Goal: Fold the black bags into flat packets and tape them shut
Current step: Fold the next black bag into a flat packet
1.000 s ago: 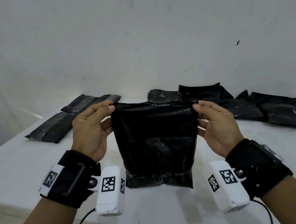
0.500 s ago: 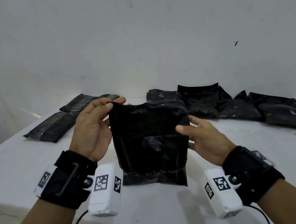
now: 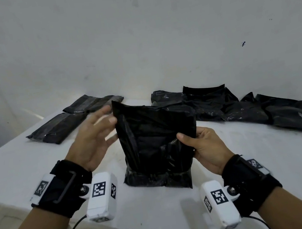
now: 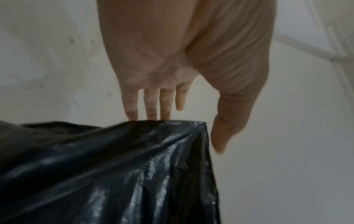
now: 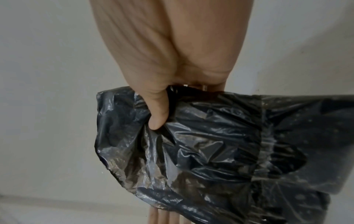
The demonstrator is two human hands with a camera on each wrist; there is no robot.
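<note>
A black plastic bag (image 3: 156, 143) stands upright on the white table (image 3: 27, 168) in front of me, its bottom edge banded with clear tape. My right hand (image 3: 195, 143) grips its right side at mid height, thumb in front and fingers behind; the right wrist view shows the thumb pressing into the crumpled bag (image 5: 210, 144). My left hand (image 3: 97, 130) is spread with straight fingers beside the bag's upper left corner. In the left wrist view, its fingertips (image 4: 149, 116) sit just behind the top edge of the bag (image 4: 114, 166), thumb apart from it.
Two flat taped black packets (image 3: 58, 128) lie at the far left of the table. Several loose black bags (image 3: 253, 107) are piled along the back right, against the white wall. A cable hangs below the table's front edge.
My left hand has let go of the bag's top left corner and spread its fingers. My right hand slid down from the top right corner to grip the bag's right side.
</note>
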